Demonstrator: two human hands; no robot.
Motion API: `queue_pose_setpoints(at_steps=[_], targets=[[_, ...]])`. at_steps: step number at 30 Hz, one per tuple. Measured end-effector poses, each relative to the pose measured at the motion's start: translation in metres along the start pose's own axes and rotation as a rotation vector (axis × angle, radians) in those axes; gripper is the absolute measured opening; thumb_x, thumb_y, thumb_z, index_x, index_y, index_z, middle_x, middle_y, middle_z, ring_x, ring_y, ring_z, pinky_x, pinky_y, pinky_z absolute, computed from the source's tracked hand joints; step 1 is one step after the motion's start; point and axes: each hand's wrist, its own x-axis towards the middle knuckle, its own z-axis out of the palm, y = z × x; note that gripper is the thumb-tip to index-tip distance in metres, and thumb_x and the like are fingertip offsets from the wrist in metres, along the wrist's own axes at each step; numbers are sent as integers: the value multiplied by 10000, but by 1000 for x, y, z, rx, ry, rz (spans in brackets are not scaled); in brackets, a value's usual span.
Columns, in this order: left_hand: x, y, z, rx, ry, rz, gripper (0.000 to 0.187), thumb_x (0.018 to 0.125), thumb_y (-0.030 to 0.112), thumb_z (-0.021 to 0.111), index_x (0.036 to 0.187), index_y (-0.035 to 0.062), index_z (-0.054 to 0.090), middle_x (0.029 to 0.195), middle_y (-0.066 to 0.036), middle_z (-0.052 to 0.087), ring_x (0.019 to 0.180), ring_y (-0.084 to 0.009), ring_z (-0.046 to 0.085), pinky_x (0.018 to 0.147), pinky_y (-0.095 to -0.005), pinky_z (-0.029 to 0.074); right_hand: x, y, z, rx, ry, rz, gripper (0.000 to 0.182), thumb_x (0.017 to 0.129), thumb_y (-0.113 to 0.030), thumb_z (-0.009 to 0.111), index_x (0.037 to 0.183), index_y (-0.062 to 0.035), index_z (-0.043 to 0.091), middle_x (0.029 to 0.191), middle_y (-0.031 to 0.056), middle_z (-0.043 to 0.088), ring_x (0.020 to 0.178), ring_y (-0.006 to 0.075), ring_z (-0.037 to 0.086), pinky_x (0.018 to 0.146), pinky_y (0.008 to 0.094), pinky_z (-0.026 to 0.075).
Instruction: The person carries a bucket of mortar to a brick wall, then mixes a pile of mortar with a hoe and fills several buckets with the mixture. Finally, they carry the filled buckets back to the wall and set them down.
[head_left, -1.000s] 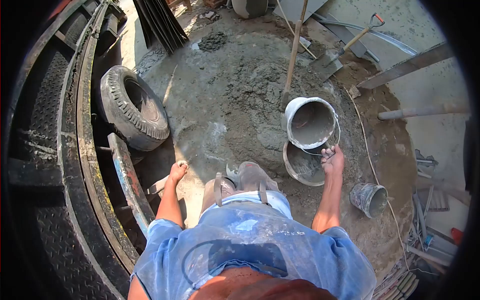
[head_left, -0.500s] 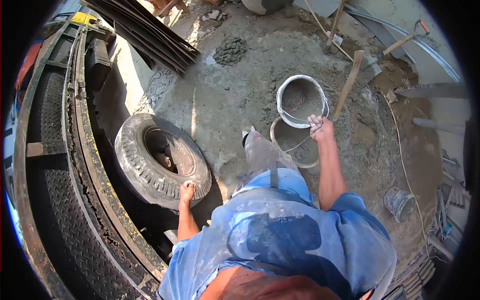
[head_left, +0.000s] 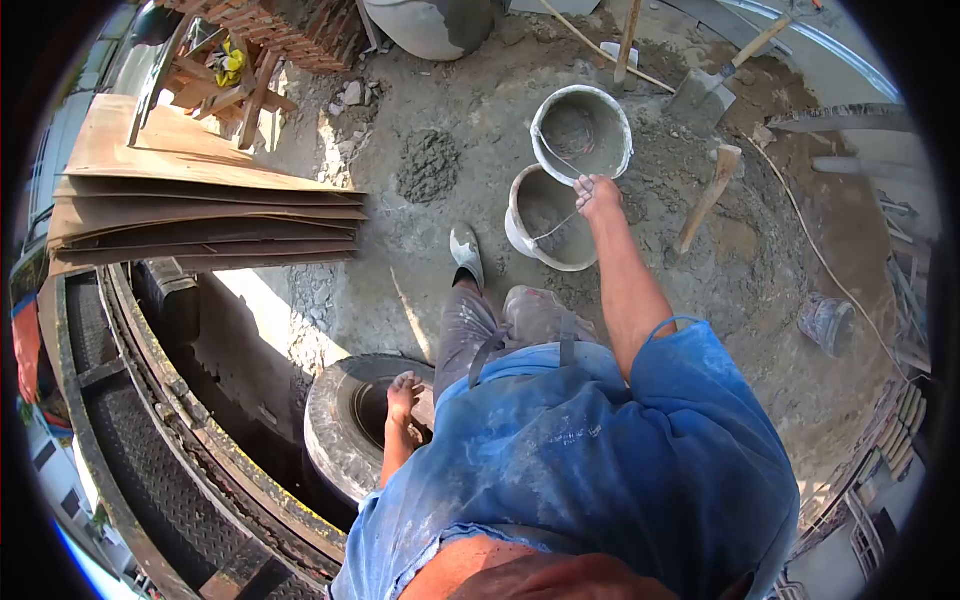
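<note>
The right hand [head_left: 597, 195] works the load out ahead of the body, its fingers clamped on the wire handle [head_left: 556, 228] of the near bucket [head_left: 548, 210]. That bucket sits in front and slightly right of the legs; the far bucket [head_left: 605, 120] is just beyond, the two rims overlapping in this view. Whether the same fist takes in the far bucket's handle too, I cannot tell — the knuckles cover that spot.

A good hold here means the wire deep in the fingers and centred, so the mouth sits level, with the arm closer to the body than this long reach to spare the shoulder. The rims are best kept from knocking, and the wooden shaft [head_left: 710, 198] to the right deserves clearance.

The left hand [head_left: 403, 393] hangs over the tyre [head_left: 338, 415], fingers loosely curled with nothing visible in them; contact is unclear. It serves best as a counterbalance. The boot [head_left: 466, 256] rests on smeared ground — flat, short footing suits it.
</note>
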Motion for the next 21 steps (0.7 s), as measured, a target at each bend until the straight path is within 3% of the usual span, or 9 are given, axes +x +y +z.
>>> queue_pose_setpoints(at_steps=[4,6,9,10,12,15,18,19,21], targets=[[79,97,-22,-101,-279,206,277,912,229,500,1127,55,510,945,-44,630,737,-100,598,544,-201,380,36,-9,56,13,104,7,90,884,-196,435,888,-121,483,742,22,607,597,181,608,466,320,311],[74,150,6,-231,-83,202,256,912,229,516,1108,67,496,845,-1,592,671,-65,543,533,-180,345,72,-13,83,0,193,-4,91,872,-180,453,891,-104,501,737,27,603,572,173,597,470,327,319],[85,172,24,-234,-188,50,272,907,236,536,1115,72,479,796,13,548,641,-55,493,529,-181,329,131,-9,107,27,289,16,86,864,-163,480,854,-89,523,750,40,607,569,167,591,489,331,353],[92,164,20,-308,-350,35,276,907,254,541,1108,70,493,815,5,547,681,-59,493,550,-186,340,154,0,110,21,317,39,86,864,-163,480,854,-89,523,750,40,607,569,167,591,489,331,353],[87,138,20,-264,-338,-34,262,910,248,532,1088,57,517,851,-6,564,723,-68,512,580,-195,364,204,7,127,48,397,11,55,835,-124,540,822,-72,550,753,52,612,563,186,586,514,364,402],[71,117,14,286,-254,-59,240,919,216,494,1015,17,589,883,-23,596,790,-93,534,687,-232,424,329,63,111,-424,433,-359,55,802,-96,593,830,-53,574,729,60,622,576,188,594,589,369,465],[46,149,24,398,-335,-99,290,917,225,478,1052,-2,598,919,-49,629,833,-124,556,759,-261,437,305,32,139,-1766,266,-413,126,782,-79,612,882,-5,593,780,98,644,668,190,631,686,340,502],[51,151,21,418,-339,-114,290,917,225,478,1052,-2,598,919,-49,629,833,-124,556,759,-261,437,302,25,154,-1761,273,-385,126,782,-79,612,882,-5,593,780,98,644,668,190,631,686,340,502],[62,150,13,353,-313,-158,291,919,255,490,1039,16,605,920,-45,630,834,-108,553,740,-250,435,311,15,173,-384,497,53,213,796,-124,617,932,38,590,877,136,659,820,174,650,752,316,504]])
